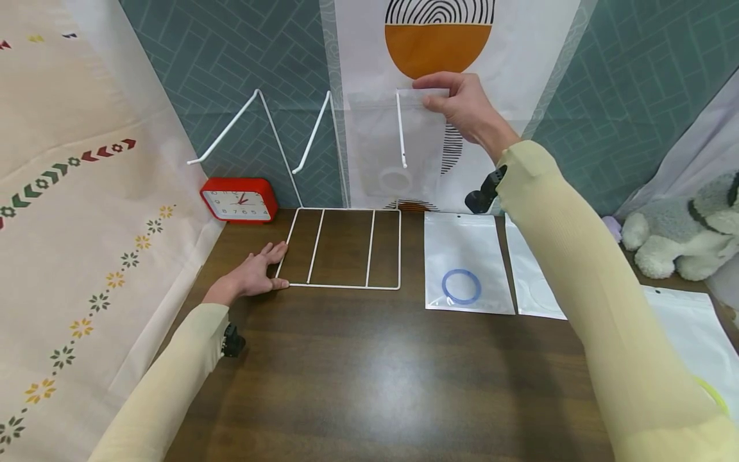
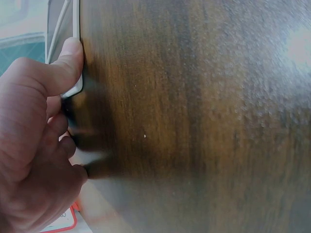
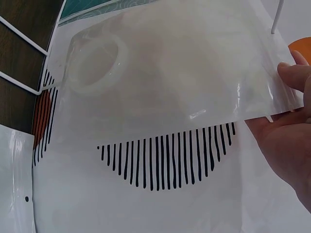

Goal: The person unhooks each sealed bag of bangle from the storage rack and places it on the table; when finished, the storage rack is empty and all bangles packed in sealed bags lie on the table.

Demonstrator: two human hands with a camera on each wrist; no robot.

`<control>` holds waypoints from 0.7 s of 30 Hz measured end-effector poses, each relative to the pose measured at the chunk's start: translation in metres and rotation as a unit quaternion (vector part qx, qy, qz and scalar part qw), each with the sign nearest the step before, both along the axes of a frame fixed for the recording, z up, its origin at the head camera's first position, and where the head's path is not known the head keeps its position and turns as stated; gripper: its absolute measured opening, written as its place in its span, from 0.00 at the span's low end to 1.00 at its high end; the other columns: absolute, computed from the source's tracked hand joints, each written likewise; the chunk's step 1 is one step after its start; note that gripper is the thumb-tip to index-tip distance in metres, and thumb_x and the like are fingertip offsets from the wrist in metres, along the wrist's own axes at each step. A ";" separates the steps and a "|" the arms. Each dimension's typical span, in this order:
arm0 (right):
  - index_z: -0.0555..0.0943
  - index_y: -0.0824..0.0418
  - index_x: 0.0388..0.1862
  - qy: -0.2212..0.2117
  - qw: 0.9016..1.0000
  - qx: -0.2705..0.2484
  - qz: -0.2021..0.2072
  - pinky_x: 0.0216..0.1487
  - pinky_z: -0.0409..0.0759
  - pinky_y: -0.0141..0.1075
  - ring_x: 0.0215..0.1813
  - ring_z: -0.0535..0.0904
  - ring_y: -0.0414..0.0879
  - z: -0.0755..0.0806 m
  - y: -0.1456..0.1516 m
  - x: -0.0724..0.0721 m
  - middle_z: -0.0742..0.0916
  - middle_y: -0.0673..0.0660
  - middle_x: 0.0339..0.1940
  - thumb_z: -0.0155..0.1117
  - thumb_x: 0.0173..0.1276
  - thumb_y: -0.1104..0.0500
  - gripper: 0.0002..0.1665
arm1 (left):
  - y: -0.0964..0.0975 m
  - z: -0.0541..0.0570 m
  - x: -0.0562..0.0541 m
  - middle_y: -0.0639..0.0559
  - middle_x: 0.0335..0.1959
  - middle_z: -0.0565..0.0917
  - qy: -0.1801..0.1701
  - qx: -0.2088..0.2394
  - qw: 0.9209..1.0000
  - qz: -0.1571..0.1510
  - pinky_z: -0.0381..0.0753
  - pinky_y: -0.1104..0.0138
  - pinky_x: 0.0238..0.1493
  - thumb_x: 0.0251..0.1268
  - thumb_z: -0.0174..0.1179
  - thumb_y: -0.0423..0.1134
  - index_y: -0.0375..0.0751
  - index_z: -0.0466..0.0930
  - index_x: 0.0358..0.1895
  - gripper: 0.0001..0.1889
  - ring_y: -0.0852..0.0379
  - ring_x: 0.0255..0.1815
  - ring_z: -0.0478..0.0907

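Note:
In the head view my right hand (image 1: 464,109) pinches the upper right corner of a translucent plastic bag (image 1: 424,151). A pale ring (image 3: 121,56) shows inside it, near the bottom. The bag hangs at the right prong (image 1: 401,128) of a white wire rack (image 1: 346,287); whether the prong passes through a hole in it, I cannot tell. My left hand (image 1: 252,273) rests at the rack base's left front corner, fingers spread along the side bar. In the left wrist view its thumb (image 2: 70,60) presses on the white bar.
A red clock (image 1: 239,200) stands behind the left hand, by the wall. Right of the rack lies a white bag with a blue ring (image 1: 443,287), then more white bags (image 1: 687,314) under the right arm. A grey-and-white plush toy (image 1: 670,234) sits at the far right.

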State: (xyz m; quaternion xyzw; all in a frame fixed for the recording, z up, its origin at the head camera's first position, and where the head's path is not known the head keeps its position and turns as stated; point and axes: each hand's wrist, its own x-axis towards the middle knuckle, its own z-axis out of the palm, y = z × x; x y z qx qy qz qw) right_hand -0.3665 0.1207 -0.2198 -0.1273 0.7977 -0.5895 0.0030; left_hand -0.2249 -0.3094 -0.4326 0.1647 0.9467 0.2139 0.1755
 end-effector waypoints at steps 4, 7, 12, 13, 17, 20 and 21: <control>0.84 0.55 0.61 -0.001 1.000 0.003 0.001 0.65 0.71 0.33 0.63 0.65 0.43 0.001 0.000 0.001 0.76 0.53 0.67 0.61 0.74 0.62 0.18 | 0.000 0.000 0.000 0.32 0.79 0.47 0.003 0.007 1.000 0.000 0.35 0.32 0.70 0.64 0.67 0.42 0.28 0.47 0.78 0.47 0.31 0.78 0.36; 0.84 0.55 0.60 -0.005 1.000 -0.001 0.003 0.64 0.72 0.34 0.62 0.65 0.43 0.002 0.000 0.003 0.76 0.54 0.67 0.61 0.75 0.62 0.18 | -0.001 -0.001 0.000 0.31 0.79 0.48 0.006 0.011 1.000 -0.001 0.36 0.32 0.69 0.63 0.67 0.42 0.28 0.48 0.78 0.47 0.30 0.78 0.36; 0.84 0.55 0.61 -0.014 1.000 0.005 0.003 0.64 0.73 0.36 0.62 0.66 0.44 0.003 0.001 0.008 0.75 0.54 0.67 0.60 0.75 0.62 0.18 | 0.001 0.001 0.000 0.33 0.79 0.47 -0.002 0.004 1.000 0.001 0.35 0.33 0.70 0.65 0.66 0.41 0.29 0.47 0.78 0.46 0.31 0.78 0.36; 0.84 0.55 0.61 -0.015 1.000 0.006 0.003 0.64 0.72 0.35 0.62 0.66 0.44 0.003 0.002 0.009 0.75 0.54 0.67 0.60 0.75 0.62 0.18 | 0.001 0.001 0.000 0.33 0.79 0.47 -0.002 0.002 1.000 0.000 0.35 0.32 0.70 0.65 0.66 0.41 0.29 0.47 0.78 0.46 0.30 0.78 0.36; 0.84 0.55 0.61 -0.017 1.000 0.003 0.006 0.64 0.73 0.37 0.62 0.68 0.47 0.003 0.003 0.014 0.75 0.54 0.67 0.61 0.75 0.61 0.18 | 0.002 0.001 0.001 0.32 0.79 0.48 0.002 0.003 1.000 -0.002 0.36 0.32 0.69 0.65 0.66 0.42 0.28 0.48 0.78 0.46 0.30 0.78 0.37; 0.84 0.55 0.61 -0.020 1.000 -0.005 0.013 0.63 0.75 0.40 0.62 0.70 0.49 0.004 0.003 0.018 0.75 0.54 0.68 0.61 0.75 0.61 0.18 | 0.001 0.001 0.001 0.31 0.79 0.48 0.006 0.004 1.000 -0.003 0.37 0.32 0.69 0.65 0.66 0.42 0.28 0.48 0.78 0.46 0.29 0.78 0.37; 0.84 0.55 0.61 -0.019 1.000 -0.007 0.016 0.63 0.76 0.41 0.61 0.70 0.50 0.004 0.004 0.019 0.75 0.54 0.68 0.61 0.75 0.61 0.18 | 0.001 0.001 0.000 0.31 0.79 0.49 0.007 0.005 1.000 -0.004 0.37 0.32 0.69 0.65 0.66 0.42 0.27 0.48 0.77 0.46 0.29 0.78 0.38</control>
